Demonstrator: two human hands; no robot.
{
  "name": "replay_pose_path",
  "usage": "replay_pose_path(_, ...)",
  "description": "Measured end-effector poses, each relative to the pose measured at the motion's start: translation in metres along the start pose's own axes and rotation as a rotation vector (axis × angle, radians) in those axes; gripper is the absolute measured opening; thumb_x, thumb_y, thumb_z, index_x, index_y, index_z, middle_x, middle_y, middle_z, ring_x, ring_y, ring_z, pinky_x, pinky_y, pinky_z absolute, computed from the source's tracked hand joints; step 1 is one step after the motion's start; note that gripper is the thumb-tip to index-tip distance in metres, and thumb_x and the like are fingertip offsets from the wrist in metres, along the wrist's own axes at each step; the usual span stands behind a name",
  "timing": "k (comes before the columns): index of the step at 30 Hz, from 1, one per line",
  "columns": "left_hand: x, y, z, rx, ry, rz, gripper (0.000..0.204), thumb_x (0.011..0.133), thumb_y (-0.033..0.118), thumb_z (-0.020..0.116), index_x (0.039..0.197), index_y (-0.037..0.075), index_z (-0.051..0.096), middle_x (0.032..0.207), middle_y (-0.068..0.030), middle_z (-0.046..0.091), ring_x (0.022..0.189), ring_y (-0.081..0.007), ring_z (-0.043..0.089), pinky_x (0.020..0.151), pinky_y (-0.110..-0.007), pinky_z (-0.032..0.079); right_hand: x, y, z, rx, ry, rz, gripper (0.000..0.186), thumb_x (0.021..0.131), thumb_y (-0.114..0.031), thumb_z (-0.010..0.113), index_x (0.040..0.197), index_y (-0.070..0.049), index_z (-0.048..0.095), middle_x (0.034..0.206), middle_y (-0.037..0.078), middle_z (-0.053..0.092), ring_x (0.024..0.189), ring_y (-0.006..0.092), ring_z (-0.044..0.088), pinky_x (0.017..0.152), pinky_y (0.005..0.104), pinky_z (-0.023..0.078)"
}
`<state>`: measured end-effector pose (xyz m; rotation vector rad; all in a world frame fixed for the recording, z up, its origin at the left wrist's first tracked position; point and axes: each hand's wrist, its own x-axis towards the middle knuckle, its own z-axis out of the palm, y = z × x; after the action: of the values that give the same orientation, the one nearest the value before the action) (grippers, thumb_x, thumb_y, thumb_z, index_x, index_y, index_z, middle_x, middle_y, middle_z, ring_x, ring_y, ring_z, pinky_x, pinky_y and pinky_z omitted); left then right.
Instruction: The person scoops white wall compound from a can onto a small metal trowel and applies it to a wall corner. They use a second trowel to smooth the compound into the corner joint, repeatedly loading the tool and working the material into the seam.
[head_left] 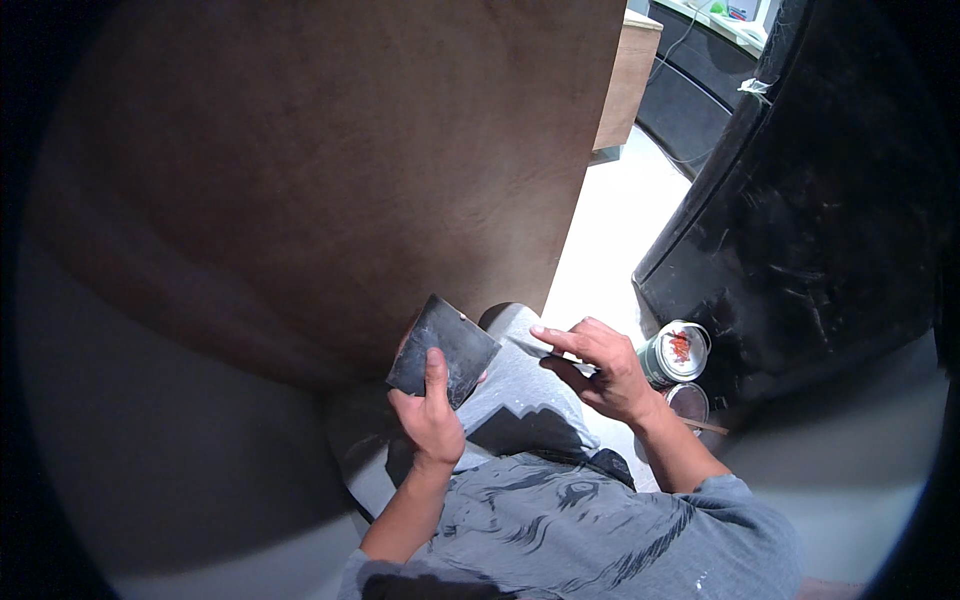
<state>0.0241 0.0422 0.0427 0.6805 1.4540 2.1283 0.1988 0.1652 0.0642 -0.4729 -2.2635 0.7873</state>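
Note:
My left hand (428, 420) holds a dark square plate (446, 335) from below, thumb on its top face. Just to the right, my right hand (605, 370) is closed on what looks like a putty knife (550, 355), its index finger stretched forward; the tool is partly hidden. Both are over my grey-clad knee (535, 395). Beside my right wrist stand a can with a white top (682, 350) and a smaller container (686, 400) with a wooden stick.
A large brown wooden panel (330, 150) fills the front left. A black curved panel (800, 220) stands at the right. Between them runs a white floor (605, 230), with a small wooden cabinet (622, 80) and a cable farther back.

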Motion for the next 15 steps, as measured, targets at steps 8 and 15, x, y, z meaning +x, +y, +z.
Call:
replay_pose_path(8,-0.004,-0.005,0.000,0.103,-0.036,0.065,0.030,0.100,0.019,0.053,0.115,-0.007,0.059,0.096,-0.0121,0.066,0.079,-0.0178,0.066,0.066,-0.032,0.058,-0.010,0.009,0.010,-0.298,-0.034,-0.214,0.048,0.083,-0.005,0.062,0.124,-0.030,0.067,0.090,0.000,0.062,0.076,0.0176,0.053,0.070,0.0338,0.042)
replay_pose_path(15,-0.015,0.013,0.010,0.280,-0.176,-0.008,0.032,0.098,0.016,0.053,0.116,-0.009,0.061,0.096,-0.0146,0.069,0.084,-0.0176,0.068,0.071,-0.031,0.056,-0.012,0.011,0.014,-0.290,0.009,-0.207,0.051,0.081,-0.005,0.062,0.125,-0.029,0.066,0.092,0.000,0.060,0.077,0.0185,0.053,0.070,0.0347,0.040)
